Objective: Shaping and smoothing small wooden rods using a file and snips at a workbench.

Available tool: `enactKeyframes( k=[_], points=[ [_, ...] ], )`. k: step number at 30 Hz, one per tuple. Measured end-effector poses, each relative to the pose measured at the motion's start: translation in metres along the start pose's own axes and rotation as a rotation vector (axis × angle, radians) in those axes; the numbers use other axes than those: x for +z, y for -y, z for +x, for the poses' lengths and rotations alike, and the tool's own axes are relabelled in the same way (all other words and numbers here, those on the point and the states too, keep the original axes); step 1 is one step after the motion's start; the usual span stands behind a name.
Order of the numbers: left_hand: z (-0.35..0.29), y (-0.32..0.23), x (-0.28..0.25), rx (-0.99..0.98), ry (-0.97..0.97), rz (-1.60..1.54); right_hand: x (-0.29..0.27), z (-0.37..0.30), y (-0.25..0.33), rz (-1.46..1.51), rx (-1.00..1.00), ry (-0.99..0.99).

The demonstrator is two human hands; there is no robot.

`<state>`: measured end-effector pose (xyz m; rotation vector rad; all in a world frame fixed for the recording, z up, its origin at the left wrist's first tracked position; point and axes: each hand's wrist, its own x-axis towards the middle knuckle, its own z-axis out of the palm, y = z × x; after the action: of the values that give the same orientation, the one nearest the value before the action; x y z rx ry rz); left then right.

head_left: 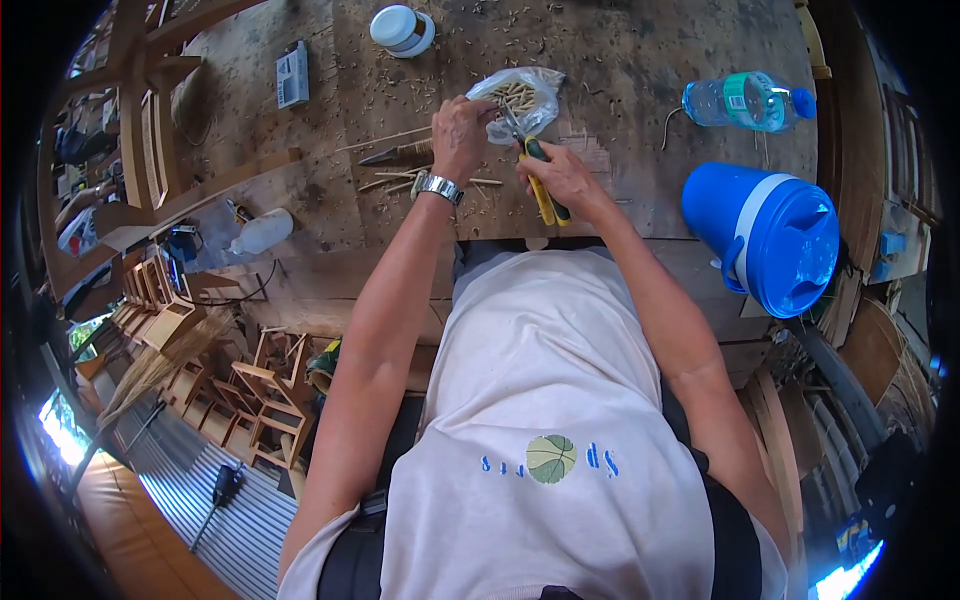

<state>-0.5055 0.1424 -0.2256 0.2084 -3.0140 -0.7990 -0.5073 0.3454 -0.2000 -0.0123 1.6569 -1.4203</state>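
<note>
My right hand (565, 180) is wrapped round pliers (545, 195) with yellow and dark green handles, whose metal jaws point up and to the left. Close to those jaws, my left hand (460, 135), below which a metal watch sits on the wrist, has its fingers pinched together; what they hold is too small to make out. Just beyond the jaws lies an open clear plastic bag (540, 112) with many short wooden pegs (515, 96) in it. Thin wooden sticks (485, 181) and a dark pointed tool (398, 155) with a wrapped handle lie partly behind my left wrist.
Wood bits litter the worktable (620, 50). A white lidded jar (402, 32) and a small box (292, 75) stand at the back left. To the right are a water bottle (748, 102) and a blue cooler jug (765, 238). A wooden frame (150, 110) rises at the left.
</note>
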Motion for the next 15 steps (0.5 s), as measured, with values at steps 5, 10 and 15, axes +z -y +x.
enactKeyframes(
  k=[5, 10, 15],
  points=[
    [0.004, -0.001, 0.001, 0.037, -0.039, -0.005, 0.000, 0.001, 0.002, 0.062, -0.009, -0.009],
    [0.008, -0.001, 0.001, 0.048, 0.007, 0.028, 0.002, 0.001, 0.004, 0.121, -0.033, -0.050],
    [0.003, -0.013, -0.008, 0.024, -0.028, -0.091, 0.000, -0.008, 0.002, 0.044, -0.028, -0.039]
  ],
)
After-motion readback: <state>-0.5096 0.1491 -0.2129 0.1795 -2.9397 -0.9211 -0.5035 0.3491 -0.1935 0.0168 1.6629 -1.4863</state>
